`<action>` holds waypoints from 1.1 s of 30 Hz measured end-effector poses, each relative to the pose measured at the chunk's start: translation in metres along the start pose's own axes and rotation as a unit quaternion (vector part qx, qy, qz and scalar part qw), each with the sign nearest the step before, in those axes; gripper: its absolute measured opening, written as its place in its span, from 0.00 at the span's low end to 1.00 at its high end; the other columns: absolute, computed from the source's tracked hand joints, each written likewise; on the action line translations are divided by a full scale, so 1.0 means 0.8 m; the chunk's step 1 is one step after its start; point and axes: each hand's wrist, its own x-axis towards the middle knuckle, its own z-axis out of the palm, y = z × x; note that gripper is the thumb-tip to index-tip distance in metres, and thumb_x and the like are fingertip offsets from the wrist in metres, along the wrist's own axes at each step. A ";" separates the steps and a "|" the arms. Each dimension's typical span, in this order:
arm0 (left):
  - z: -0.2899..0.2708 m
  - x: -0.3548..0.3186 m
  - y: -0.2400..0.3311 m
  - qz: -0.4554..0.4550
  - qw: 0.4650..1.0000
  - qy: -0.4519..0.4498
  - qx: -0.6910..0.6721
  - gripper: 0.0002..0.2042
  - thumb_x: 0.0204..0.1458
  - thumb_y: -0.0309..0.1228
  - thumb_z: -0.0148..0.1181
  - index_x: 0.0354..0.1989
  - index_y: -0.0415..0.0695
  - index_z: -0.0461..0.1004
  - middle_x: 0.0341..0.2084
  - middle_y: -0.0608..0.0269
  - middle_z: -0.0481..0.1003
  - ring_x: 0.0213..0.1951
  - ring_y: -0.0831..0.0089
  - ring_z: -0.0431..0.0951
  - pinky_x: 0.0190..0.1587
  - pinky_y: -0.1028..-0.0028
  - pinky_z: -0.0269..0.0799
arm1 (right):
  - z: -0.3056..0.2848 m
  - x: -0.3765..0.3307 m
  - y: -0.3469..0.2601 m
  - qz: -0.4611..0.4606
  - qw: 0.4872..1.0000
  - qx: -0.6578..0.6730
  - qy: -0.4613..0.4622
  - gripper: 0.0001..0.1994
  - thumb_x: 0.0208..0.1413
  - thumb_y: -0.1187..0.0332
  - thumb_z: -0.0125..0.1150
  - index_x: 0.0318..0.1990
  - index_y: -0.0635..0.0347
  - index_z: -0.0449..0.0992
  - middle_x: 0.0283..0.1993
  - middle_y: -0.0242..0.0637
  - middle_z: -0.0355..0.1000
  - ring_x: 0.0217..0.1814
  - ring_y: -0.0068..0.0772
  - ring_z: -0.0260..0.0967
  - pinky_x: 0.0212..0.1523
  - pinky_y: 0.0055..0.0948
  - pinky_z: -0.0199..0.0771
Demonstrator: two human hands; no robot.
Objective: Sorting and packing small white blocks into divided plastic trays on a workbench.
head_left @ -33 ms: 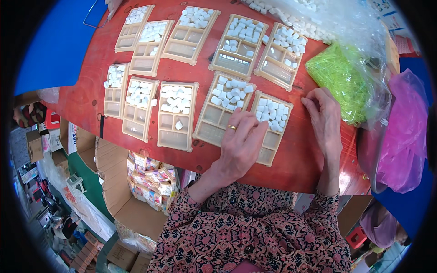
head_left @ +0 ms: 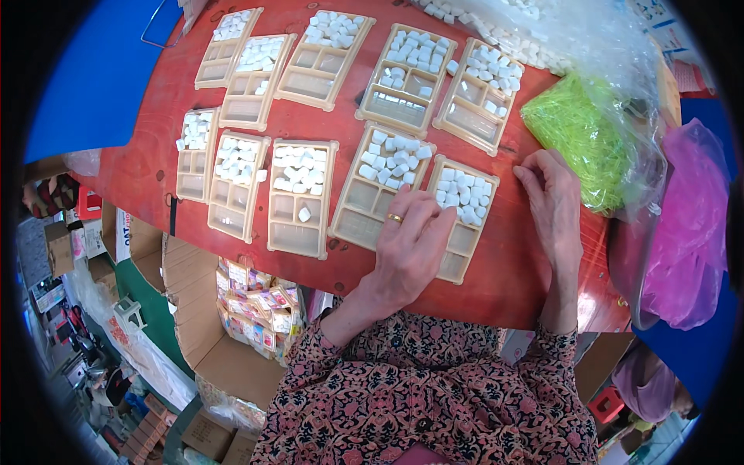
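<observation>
**Sorting bench: hands at the near tray**

Left hand [head_left: 409, 248], a gold ring on one finger, lies palm down with fingers loosely spread across the lower compartments of the beige compartment tray [head_left: 463, 217] at centre right of the frame; it grips nothing visible. Right hand [head_left: 552, 203] rests flat just right of that tray, fingers together, fingertips on the red table [head_left: 147, 167].

The tray's upper compartment holds small white blocks [head_left: 463, 188]. Nine similar trays lie in two rows across the upper frame, most carrying white blocks.

At upper right, a clear plastic bag [head_left: 612, 46] holds more white pieces, and beside it sits a bundle of bright green strips [head_left: 577, 132]. A pink plastic bag [head_left: 686, 232] lies at right edge. Below the table, lower centre left, an open cardboard carton [head_left: 209, 341] contains small colourful printed packets [head_left: 256, 298].
</observation>
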 end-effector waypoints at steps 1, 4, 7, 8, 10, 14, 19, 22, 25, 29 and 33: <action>0.000 -0.001 0.000 -0.001 1.000 0.001 -0.002 0.14 0.38 0.17 0.61 0.37 0.34 0.75 0.30 0.59 0.69 0.39 0.60 0.73 0.52 0.56 0.68 | 0.001 0.001 0.000 -0.005 1.000 0.000 0.004 0.06 0.50 0.77 0.60 0.30 0.68 0.69 0.29 0.47 0.65 0.30 0.49 0.64 0.32 0.40 0.63; -0.001 0.000 0.000 -0.004 1.000 0.001 -0.008 0.14 0.37 0.17 0.61 0.37 0.34 0.75 0.30 0.59 0.69 0.40 0.60 0.73 0.53 0.56 0.68 | 0.000 0.003 -0.005 -0.002 1.000 -0.005 0.008 0.05 0.51 0.77 0.59 0.30 0.68 0.68 0.28 0.47 0.65 0.30 0.49 0.64 0.32 0.40 0.63; -0.001 0.000 0.000 -0.006 1.000 0.000 -0.014 0.14 0.37 0.18 0.61 0.37 0.35 0.75 0.30 0.60 0.69 0.40 0.61 0.73 0.54 0.56 0.67 | 0.002 0.005 -0.005 -0.003 1.000 -0.004 0.009 0.05 0.51 0.77 0.59 0.30 0.68 0.68 0.28 0.47 0.65 0.30 0.49 0.64 0.31 0.40 0.63; -0.001 0.000 0.001 -0.007 1.000 0.000 -0.013 0.14 0.37 0.18 0.61 0.37 0.35 0.75 0.30 0.60 0.69 0.40 0.61 0.73 0.54 0.56 0.67 | 0.001 0.005 -0.005 -0.003 1.000 -0.004 0.009 0.05 0.51 0.77 0.59 0.30 0.68 0.68 0.28 0.47 0.65 0.30 0.49 0.64 0.31 0.40 0.63; -0.001 0.000 0.001 -0.011 1.000 0.000 -0.017 0.14 0.37 0.18 0.61 0.37 0.35 0.75 0.30 0.60 0.69 0.40 0.60 0.73 0.55 0.56 0.67 | 0.000 0.005 -0.007 -0.005 1.000 -0.007 0.009 0.05 0.52 0.77 0.58 0.30 0.68 0.68 0.29 0.47 0.65 0.30 0.49 0.65 0.32 0.41 0.63; -0.002 -0.001 0.000 -0.010 1.000 0.005 -0.020 0.14 0.37 0.18 0.61 0.37 0.35 0.75 0.30 0.59 0.69 0.40 0.60 0.73 0.55 0.55 0.67 | 0.000 0.003 -0.010 -0.010 1.000 -0.003 0.000 0.04 0.52 0.78 0.57 0.30 0.68 0.68 0.29 0.47 0.65 0.30 0.49 0.65 0.33 0.41 0.64; -0.003 0.003 0.001 0.002 0.999 0.021 -0.025 0.14 0.37 0.18 0.61 0.36 0.34 0.75 0.29 0.58 0.69 0.40 0.59 0.73 0.52 0.55 0.69 | 0.000 0.003 -0.011 0.000 1.000 0.003 0.009 0.02 0.51 0.80 0.55 0.32 0.68 0.70 0.27 0.48 0.67 0.29 0.45 0.66 0.32 0.37 0.66; -0.003 0.000 -0.001 0.002 0.999 0.027 -0.033 0.13 0.37 0.18 0.60 0.36 0.33 0.75 0.28 0.58 0.69 0.39 0.59 0.74 0.51 0.55 0.70 | -0.001 0.002 -0.013 0.066 0.997 0.038 -0.005 0.02 0.51 0.80 0.55 0.32 0.68 0.71 0.23 0.41 0.66 0.24 0.31 0.64 0.28 0.30 0.65; -0.005 -0.002 0.000 0.002 0.999 0.040 -0.032 0.13 0.37 0.18 0.60 0.35 0.33 0.75 0.28 0.58 0.69 0.39 0.59 0.73 0.50 0.56 0.70 | -0.002 -0.002 -0.009 0.061 0.990 0.127 -0.027 0.01 0.52 0.79 0.56 0.32 0.67 0.71 0.21 0.31 0.64 0.23 0.18 0.59 0.25 0.23 0.61; -0.009 -0.002 0.000 0.013 0.998 0.050 -0.027 0.13 0.37 0.18 0.60 0.35 0.33 0.75 0.29 0.58 0.69 0.39 0.59 0.74 0.49 0.57 0.71 | -0.012 -0.005 -0.035 0.089 0.973 0.194 -0.083 0.02 0.52 0.79 0.58 0.32 0.67 0.71 0.22 0.25 0.64 0.25 0.13 0.58 0.25 0.20 0.59; -0.040 0.002 0.008 0.009 0.997 0.078 -0.010 0.12 0.36 0.16 0.61 0.34 0.32 0.75 0.30 0.56 0.71 0.39 0.58 0.74 0.44 0.60 0.72 | -0.011 -0.005 -0.065 0.063 0.958 0.256 -0.111 0.01 0.52 0.79 0.57 0.31 0.67 0.71 0.24 0.25 0.65 0.26 0.12 0.59 0.25 0.18 0.59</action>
